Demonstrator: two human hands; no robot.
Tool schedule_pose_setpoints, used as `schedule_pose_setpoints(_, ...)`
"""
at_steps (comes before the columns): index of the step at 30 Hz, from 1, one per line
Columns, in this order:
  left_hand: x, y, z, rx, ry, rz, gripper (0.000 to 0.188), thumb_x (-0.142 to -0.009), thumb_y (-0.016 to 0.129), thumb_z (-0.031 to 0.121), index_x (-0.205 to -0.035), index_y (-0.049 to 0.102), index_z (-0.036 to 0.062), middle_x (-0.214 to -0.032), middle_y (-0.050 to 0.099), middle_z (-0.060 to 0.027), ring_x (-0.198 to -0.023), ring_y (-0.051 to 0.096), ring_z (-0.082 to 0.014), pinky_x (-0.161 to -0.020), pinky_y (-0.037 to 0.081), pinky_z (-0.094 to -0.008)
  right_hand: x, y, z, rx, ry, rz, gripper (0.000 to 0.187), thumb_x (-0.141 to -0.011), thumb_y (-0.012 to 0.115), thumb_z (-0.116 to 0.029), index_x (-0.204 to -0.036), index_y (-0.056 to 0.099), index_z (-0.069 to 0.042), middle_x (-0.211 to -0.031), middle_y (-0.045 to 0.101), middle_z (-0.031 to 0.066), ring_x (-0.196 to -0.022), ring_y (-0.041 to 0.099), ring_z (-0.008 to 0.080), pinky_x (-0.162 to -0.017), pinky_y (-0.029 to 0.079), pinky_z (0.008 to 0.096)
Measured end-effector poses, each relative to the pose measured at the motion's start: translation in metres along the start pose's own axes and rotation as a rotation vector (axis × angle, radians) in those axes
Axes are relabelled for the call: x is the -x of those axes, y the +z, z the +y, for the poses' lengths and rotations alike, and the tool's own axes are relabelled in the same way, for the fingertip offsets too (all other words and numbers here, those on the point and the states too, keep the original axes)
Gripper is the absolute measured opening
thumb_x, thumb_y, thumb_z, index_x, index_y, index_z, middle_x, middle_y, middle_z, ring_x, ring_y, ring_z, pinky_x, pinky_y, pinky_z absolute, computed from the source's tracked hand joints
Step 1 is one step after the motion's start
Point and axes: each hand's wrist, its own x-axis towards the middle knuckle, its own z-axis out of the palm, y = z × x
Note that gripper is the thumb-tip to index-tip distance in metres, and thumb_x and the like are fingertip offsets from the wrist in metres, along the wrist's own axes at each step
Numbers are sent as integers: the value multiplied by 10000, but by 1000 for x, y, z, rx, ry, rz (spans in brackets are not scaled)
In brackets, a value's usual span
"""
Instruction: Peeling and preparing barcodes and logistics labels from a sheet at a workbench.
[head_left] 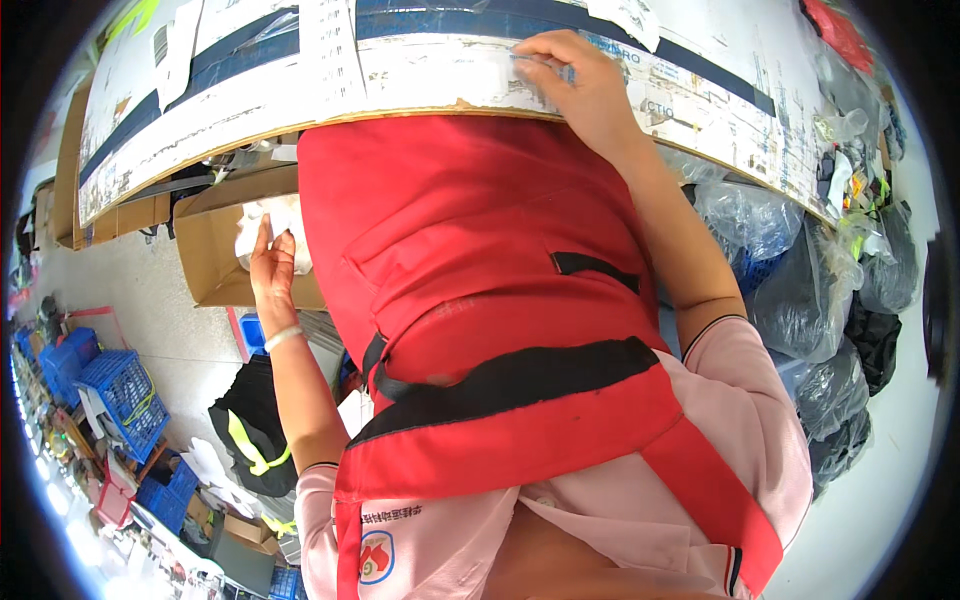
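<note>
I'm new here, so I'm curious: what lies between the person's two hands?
In the head view, the red apron and white tabletop lie between left hand and right hand.

Tabletop [420,75]: beneath the right hand [595,88]
Bundle [288,213]: at the left hand's [272,265] fingertips
Cardboard box [207,250]: below the tabletop, beside the left hand
Plastic crate [125,398]: over there, well left of the left hand
Plastic bags [800,295]: right of the right hand
</note>
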Motion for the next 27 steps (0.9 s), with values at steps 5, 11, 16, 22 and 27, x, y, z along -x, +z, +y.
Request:
schedule_pose_setpoints(5, -27, -25, -6, -292, -44, 383, 522, -908, 624, 237, -1359, 407, 90, -1302, 484, -170, -1094, 539, -289, -882, 517, -403, 0, -7, -1, -111, 152, 16, 190, -877, 635, -197, -987, 663, -45, -950, 649, 74, -856, 624, 192, -778, 482, 282)
schedule_pose_setpoints(11, -17, 22, 1, -1004, 498, 143, 277, -908, 599, 101, -1175, 617, 33, -1068, 640, -80, -857, 594, -115, -722, 488, -238, 13, -4, 4, -37, 226, -94, 164, -885, 630, -149, -1014, 654, -50, -941, 638, 27, -843, 572, 124, -760, 453, 251)
schedule_pose_setpoints(16, 96, 226, -27, -956, 535, -306, 224, -935, 555, 86, -1129, 651, 28, -855, 661, -29, -661, 537, -56, -613, 447, -182, 18, 0, 6, 198, 4, -47, 127, -868, 585, -67, -974, 649, -42, -974, 648, 76, -868, 598, 214, -757, 470, 278)
schedule_pose_setpoints(22, 86, 288, -65, -1250, 656, -372, 249, -876, 632, 128, -1098, 654, 17, -793, 648, -54, -675, 561, -100, -642, 468, -245, 19, 5, 0, 115, 40, -2, 130, -856, 591, -64, -973, 647, -49, -965, 647, 83, -878, 595, 234, -753, 474, 304)
schedule_pose_setpoints(27, 78, 302, -70, -1383, 608, -361, 269, -860, 645, 164, -1085, 659, 18, -793, 649, -83, -709, 597, -146, -692, 488, -270, 21, 6, 3, 153, 36, 40, 131, -857, 579, -124, -948, 652, -64, -973, 649, 96, -947, 588, 299, -821, 478, 380)
